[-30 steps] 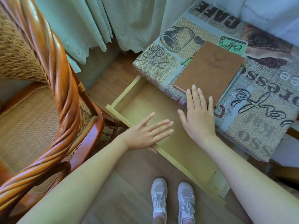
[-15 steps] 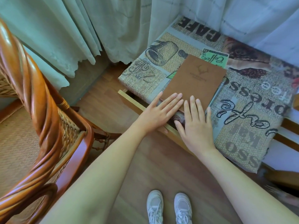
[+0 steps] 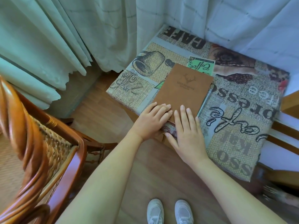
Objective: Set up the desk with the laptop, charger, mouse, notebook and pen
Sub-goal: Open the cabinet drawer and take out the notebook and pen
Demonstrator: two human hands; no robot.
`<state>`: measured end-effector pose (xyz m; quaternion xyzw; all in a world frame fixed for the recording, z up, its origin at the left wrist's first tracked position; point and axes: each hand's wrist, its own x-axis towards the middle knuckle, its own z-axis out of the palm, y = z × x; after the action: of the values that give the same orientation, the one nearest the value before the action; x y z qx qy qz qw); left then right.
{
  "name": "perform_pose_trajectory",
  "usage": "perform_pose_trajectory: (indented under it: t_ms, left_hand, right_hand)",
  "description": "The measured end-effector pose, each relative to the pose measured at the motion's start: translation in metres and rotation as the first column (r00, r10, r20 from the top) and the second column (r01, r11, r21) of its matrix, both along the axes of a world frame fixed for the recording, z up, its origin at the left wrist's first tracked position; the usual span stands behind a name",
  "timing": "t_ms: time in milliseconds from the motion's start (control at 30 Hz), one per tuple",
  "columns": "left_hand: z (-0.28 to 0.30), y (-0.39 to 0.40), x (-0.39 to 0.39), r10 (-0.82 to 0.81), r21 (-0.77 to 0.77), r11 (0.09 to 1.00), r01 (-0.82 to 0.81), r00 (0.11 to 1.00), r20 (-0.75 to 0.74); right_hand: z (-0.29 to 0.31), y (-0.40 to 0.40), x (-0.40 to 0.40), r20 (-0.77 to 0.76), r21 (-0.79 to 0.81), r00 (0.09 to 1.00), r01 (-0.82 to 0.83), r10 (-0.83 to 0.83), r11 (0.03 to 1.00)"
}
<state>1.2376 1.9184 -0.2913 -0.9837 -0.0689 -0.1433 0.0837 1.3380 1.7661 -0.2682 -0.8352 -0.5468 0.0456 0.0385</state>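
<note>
A brown notebook (image 3: 182,89) with a deer emblem lies on the small desk (image 3: 239,143), which is covered by a coffee-print cloth. A slim silver pen (image 3: 204,102) rests along the notebook's right edge. My left hand (image 3: 152,122) lies flat at the desk's front edge, its fingertips on the notebook's near corner. My right hand (image 3: 187,133) lies flat beside it, fingers spread, tips touching the notebook's near edge. Neither hand grips anything. The drawer under the desk is pushed in. No laptop, charger or mouse is in view.
A rattan chair (image 3: 40,151) with a wooden frame stands close on the left. Pale curtains (image 3: 80,29) hang behind the desk and chair. My white shoes (image 3: 169,210) stand on the wooden floor (image 3: 100,110). Wooden slats (image 3: 284,136) show at the right.
The open drawer has been pushed shut under the desk by both hands. My hands moved forward and now rest at the desk's front edge, touching the notebook.
</note>
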Motion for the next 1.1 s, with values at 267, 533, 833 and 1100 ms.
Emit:
perform_pose_trajectory:
  t_ms: [267,533,833,1100]
  left_hand:
    - [0.024,0.009,0.004,-0.059,-0.17,0.984,0.062,0.998,0.024]
    - [0.053,0.004,0.046,0.377,-0.409,0.814,-0.413,0.911,-0.17]
    - [0.063,0.02,0.072,0.668,-0.858,0.145,-0.493,0.689,-0.283]
    - [0.067,0.053,0.081,0.558,-0.891,-0.187,-0.414,0.702,-0.443]
  right_hand:
    - [0.015,-0.001,0.015,-0.335,0.152,0.942,0.043,0.01,0.987]
    - [0.03,0.001,0.063,-0.607,0.214,0.752,0.465,-0.256,0.859]
    - [0.046,0.041,0.092,-0.85,-0.082,0.162,0.9,-0.502,0.429]
    - [0.046,0.053,0.096,-0.847,-0.166,0.036,0.93,-0.531,0.329]
